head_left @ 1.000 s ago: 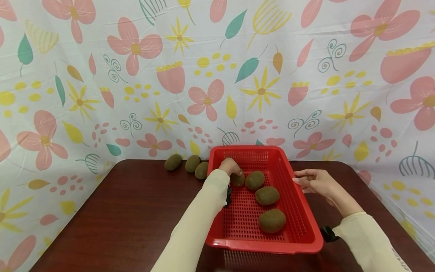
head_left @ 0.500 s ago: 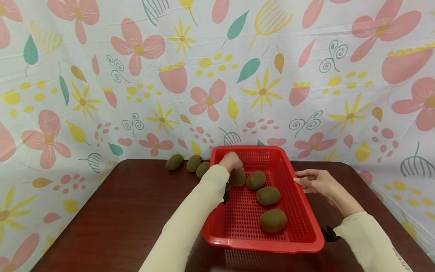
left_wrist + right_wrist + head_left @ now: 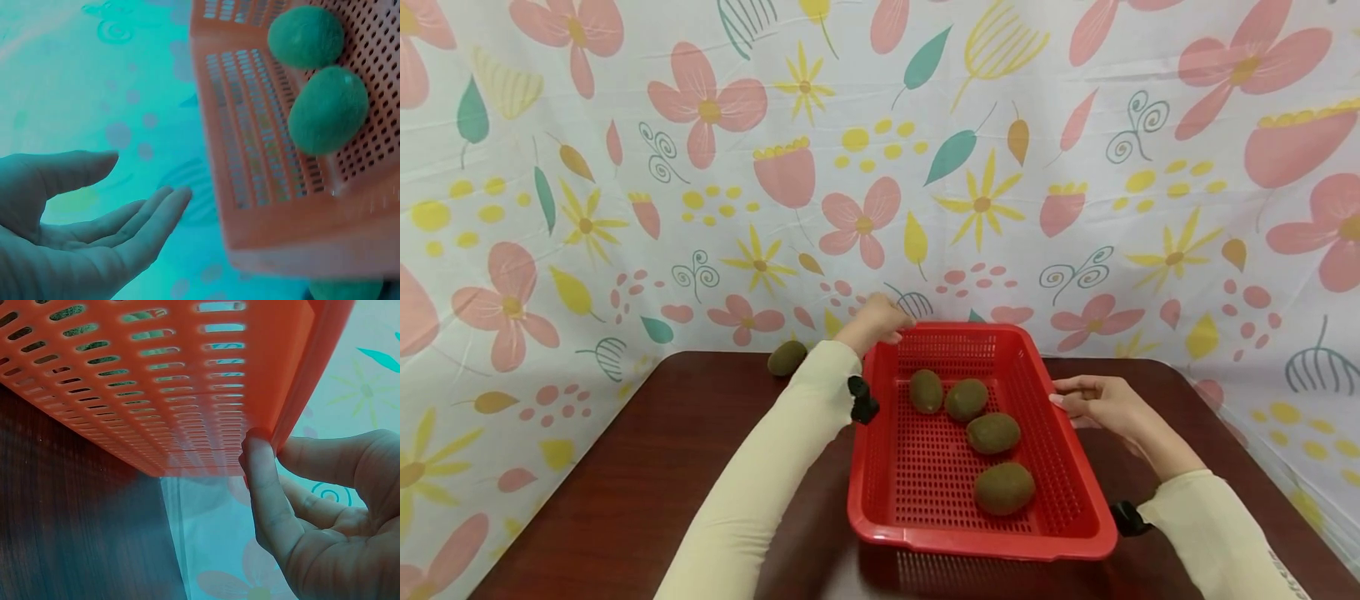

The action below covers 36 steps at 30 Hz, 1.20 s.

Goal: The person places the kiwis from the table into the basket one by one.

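My left hand (image 3: 876, 321) is over the far left corner of a red plastic basket (image 3: 981, 542). In the left wrist view its thumb and fingers (image 3: 156, 219) stand apart with nothing between them, beside the basket's outer wall. Several brown kiwis lie in the basket, among them one kiwi (image 3: 927, 392) near the left wall and another kiwi (image 3: 1004, 489) at the near end. My right hand (image 3: 1101, 408) pinches the basket's right rim between thumb and fingers. A kiwi (image 3: 787, 358) sits on the table left of my left forearm.
The dark wooden table (image 3: 647, 467) ends at a floral cloth (image 3: 775, 167) hanging behind it. A kiwi (image 3: 347, 289) partly shows below the basket's edge in the left wrist view. My left sleeve hides part of the table's back.
My left hand has let go of a kiwi inside the basket, then risen out leftward over the rim. Two kiwis on the table are now hidden behind my left arm. My right hand stays put.
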{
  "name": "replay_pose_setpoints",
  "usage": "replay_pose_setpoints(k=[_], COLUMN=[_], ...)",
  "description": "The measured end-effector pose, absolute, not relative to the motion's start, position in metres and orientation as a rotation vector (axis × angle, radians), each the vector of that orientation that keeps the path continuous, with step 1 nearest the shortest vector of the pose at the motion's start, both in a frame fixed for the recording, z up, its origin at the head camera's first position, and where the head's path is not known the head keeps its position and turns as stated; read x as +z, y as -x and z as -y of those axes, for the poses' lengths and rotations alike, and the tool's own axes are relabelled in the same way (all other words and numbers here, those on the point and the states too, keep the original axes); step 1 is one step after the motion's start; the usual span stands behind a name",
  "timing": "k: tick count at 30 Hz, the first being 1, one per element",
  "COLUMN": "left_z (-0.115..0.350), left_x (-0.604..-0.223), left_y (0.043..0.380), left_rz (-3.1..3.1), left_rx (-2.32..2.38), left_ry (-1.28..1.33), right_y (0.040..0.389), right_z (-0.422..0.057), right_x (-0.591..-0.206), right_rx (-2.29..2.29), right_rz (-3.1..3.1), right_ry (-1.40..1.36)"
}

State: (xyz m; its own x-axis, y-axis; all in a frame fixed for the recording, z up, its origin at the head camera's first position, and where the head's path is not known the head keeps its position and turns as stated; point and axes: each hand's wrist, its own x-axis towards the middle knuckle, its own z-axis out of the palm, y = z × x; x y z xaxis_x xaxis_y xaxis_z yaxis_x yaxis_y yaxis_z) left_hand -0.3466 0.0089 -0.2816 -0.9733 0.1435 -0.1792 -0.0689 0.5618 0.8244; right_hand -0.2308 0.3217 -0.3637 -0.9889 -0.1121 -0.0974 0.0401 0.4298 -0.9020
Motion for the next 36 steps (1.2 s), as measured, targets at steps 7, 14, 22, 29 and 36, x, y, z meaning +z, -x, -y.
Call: replay_pose_setpoints(k=[7, 14, 22, 29, 36], left_z=[0.036, 0.061, 0.076, 0.072, 0.062], left_x=[-0.290, -0.326, -0.369, -0.384, -0.392], left_y=[0.357, 0.369, 0.367, 0.368, 0.368], left_rz=[-2.498, -2.519, -2.779, -2.915, -3.027], left_rx=[1.609, 1.679, 1.545, 1.382, 1.225], left_ry=[0.019, 0.225, 0.285, 0.246, 0.114], right_y=[0.231, 0.231, 0.231, 0.231, 0.232], right_z=[-0.321, -0.322, -0.322, -0.322, -0.322], right_x=[-0.363, -0.363, -0.365, -0.365, -0.364], right_rx=[-1.610, -1.603, -1.602, -1.604, -1.607], right_rz=[-2.528, -2.539, -2.549, -2.551, -2.547], right_ry=[0.067, 0.066, 0.068, 0.053, 0.045])
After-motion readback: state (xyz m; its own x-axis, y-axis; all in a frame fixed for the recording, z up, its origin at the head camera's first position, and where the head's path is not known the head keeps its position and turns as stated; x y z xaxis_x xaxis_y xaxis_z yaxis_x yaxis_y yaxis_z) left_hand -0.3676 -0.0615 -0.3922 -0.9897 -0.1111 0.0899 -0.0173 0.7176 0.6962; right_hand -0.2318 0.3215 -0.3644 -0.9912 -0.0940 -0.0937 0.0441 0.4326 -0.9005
